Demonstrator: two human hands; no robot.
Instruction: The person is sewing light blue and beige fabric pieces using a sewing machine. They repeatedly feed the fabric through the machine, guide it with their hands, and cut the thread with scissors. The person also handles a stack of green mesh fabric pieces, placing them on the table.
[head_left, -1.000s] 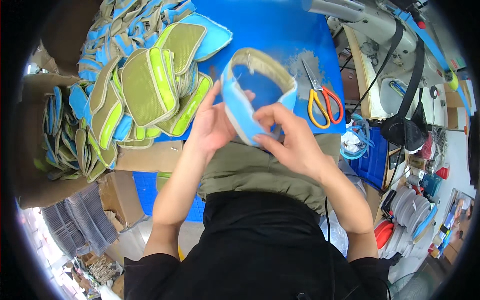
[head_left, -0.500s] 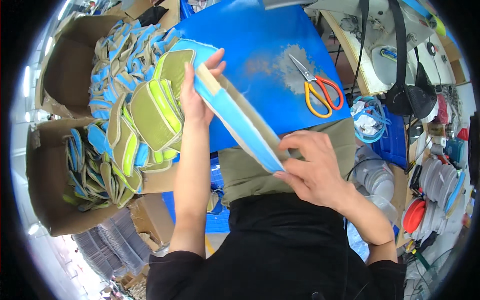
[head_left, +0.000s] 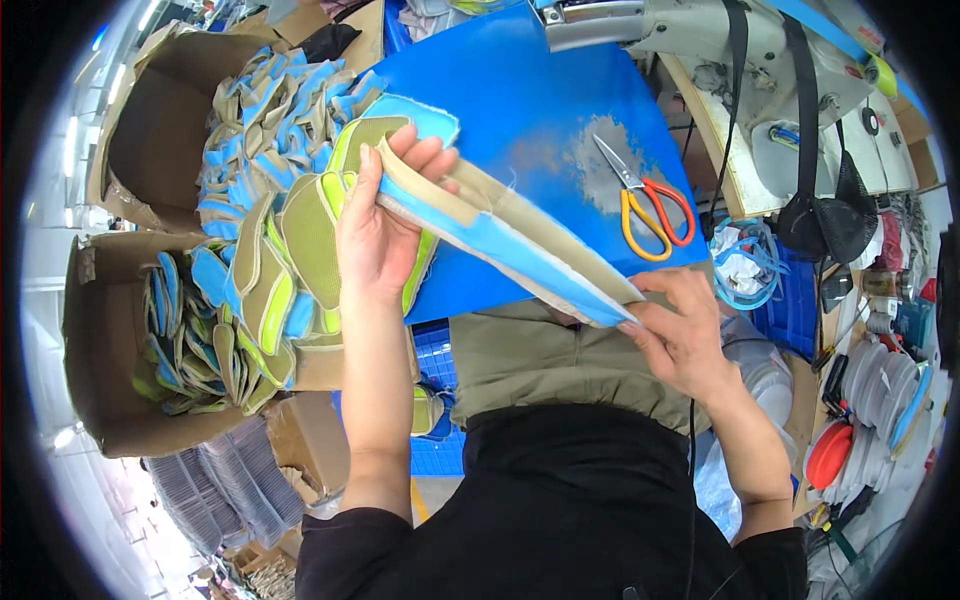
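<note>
A looped fabric band, blue and beige, is stretched into a long double strip between my hands. My left hand grips its upper-left end, fingers curled inside the loop, over a pile of olive, lime and blue padded pieces. At the lower-right end, beside the edge of the blue work surface, my right hand pinches the band. Scissors with yellow and orange-red handles lie on that surface, above my right hand.
Two cardboard boxes stand at left, one holding padded pieces, beside heaped fabric bands. A sewing machine with hanging black straps is at upper right. Blue tubing and stacked plastic discs sit at right; a blue crate lies below.
The band was an open oval a second ago and is now pulled long and straight. My left hand has moved up and left; my right hand has moved right.
</note>
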